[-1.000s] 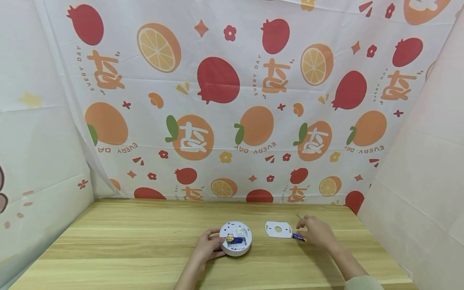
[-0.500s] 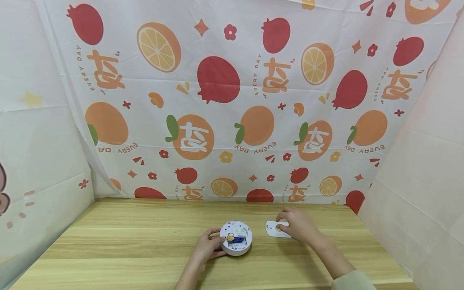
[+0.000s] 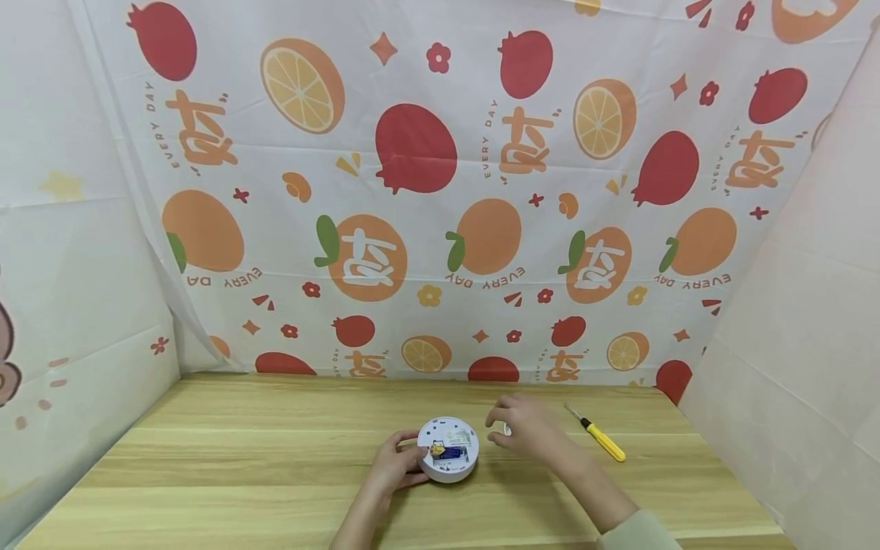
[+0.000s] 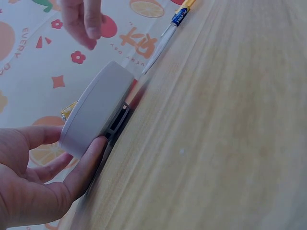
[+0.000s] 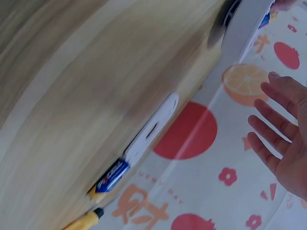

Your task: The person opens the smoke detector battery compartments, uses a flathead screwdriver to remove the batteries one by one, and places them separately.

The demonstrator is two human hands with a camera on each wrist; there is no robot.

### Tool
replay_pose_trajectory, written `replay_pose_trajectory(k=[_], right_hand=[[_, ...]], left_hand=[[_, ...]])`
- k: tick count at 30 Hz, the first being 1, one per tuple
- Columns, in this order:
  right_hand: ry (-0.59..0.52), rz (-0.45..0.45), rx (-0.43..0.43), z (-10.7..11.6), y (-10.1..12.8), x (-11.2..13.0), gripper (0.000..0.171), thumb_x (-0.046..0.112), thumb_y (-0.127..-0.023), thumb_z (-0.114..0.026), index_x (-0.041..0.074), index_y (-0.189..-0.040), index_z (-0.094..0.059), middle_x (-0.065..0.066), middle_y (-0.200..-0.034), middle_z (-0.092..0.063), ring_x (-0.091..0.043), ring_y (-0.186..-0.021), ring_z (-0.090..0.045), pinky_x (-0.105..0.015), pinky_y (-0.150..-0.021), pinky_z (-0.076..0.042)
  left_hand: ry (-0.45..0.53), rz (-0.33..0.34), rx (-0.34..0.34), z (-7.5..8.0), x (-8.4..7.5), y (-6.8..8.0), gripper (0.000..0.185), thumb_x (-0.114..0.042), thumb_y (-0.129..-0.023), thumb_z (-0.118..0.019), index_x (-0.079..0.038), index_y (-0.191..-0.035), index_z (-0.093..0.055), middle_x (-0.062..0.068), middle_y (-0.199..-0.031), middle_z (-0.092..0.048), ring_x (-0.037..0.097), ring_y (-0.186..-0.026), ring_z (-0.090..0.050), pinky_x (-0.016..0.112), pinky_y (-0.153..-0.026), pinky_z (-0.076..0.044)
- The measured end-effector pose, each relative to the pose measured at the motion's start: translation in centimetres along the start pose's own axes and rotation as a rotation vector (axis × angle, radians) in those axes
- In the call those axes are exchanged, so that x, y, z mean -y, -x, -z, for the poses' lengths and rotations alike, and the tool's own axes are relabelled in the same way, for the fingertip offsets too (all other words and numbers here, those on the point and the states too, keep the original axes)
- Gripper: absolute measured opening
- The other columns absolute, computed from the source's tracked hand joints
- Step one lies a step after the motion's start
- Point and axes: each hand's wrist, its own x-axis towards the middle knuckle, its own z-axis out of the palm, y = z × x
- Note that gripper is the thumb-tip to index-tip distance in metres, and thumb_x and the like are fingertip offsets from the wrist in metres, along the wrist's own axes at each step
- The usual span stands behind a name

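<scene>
A round white smoke alarm (image 3: 447, 473) stands at the middle front of the table, its back face turned up. My left hand (image 3: 399, 466) grips its rim, with fingers and thumb around the side in the left wrist view. A blue-and-yellow battery (image 3: 448, 452) sits in the alarm's compartment and sticks up a little at its yellow end. My right hand (image 3: 532, 431) hovers just right of the alarm, fingers spread and holding nothing, as the right wrist view shows. Below it lies a flat white mounting plate (image 5: 153, 127), mostly hidden in the head view.
A second blue-and-yellow battery (image 5: 110, 178) lies against the plate's end, hidden by my right hand in the head view. Farther right rests a yellow-handled screwdriver (image 3: 605, 441). A fruit-print cloth (image 3: 426, 191) hangs behind the wooden table (image 3: 275, 458).
My right hand has let go of the screwdriver, now lying on the table, and has moved left over the mounting plate towards the smoke alarm. The left hand has stayed in place.
</scene>
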Motion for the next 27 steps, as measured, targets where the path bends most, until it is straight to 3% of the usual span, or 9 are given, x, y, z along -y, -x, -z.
replay_pose_trajectory(k=[6,13,20,27], right_hand=[[0.005,0.047,-0.005,-0.6,-0.9,1.3,0.013,0.029,-0.077,-0.074,0.020,-0.085,-0.070,0.006,-0.087,-0.058,-0.013,-0.080,-0.054,-0.024,-0.064,-0.049],[-0.033,0.088,-0.001,-1.6,-1.7,2.9,0.012,0.028,-0.077,-0.073,0.019,-0.085,-0.070,0.006,-0.090,-0.059,-0.013,-0.087,-0.056,-0.028,-0.075,-0.051],[-0.004,0.127,-0.002,-2.2,-2.4,4.2,0.011,0.027,-0.075,-0.074,0.021,-0.082,-0.069,0.006,-0.091,-0.058,-0.012,-0.085,-0.054,-0.025,-0.071,-0.050],[0.058,0.103,0.005,-3.2,-2.5,4.8,0.015,0.032,-0.074,-0.075,0.022,-0.084,-0.069,0.007,-0.091,-0.057,-0.010,-0.084,-0.052,-0.024,-0.068,-0.048]], left_hand=[[0.001,0.008,0.000,0.0,-0.2,0.1,0.050,0.000,-0.085,-0.054,0.016,-0.127,-0.033,0.027,-0.107,-0.053,0.020,-0.075,-0.059,0.037,-0.070,-0.056],[-0.005,0.009,-0.005,0.3,-0.3,0.0,0.050,0.000,-0.086,-0.054,0.016,-0.128,-0.032,0.029,-0.108,-0.051,0.021,-0.075,-0.059,0.037,-0.070,-0.056],[0.016,-0.013,0.003,0.4,0.0,0.1,0.049,0.000,-0.085,-0.053,0.017,-0.126,-0.032,0.025,-0.103,-0.055,0.020,-0.073,-0.059,0.037,-0.068,-0.056],[0.011,-0.012,0.019,0.3,0.1,0.1,0.050,-0.001,-0.085,-0.054,0.016,-0.126,-0.033,0.024,-0.103,-0.055,0.021,-0.075,-0.060,0.036,-0.068,-0.056]])
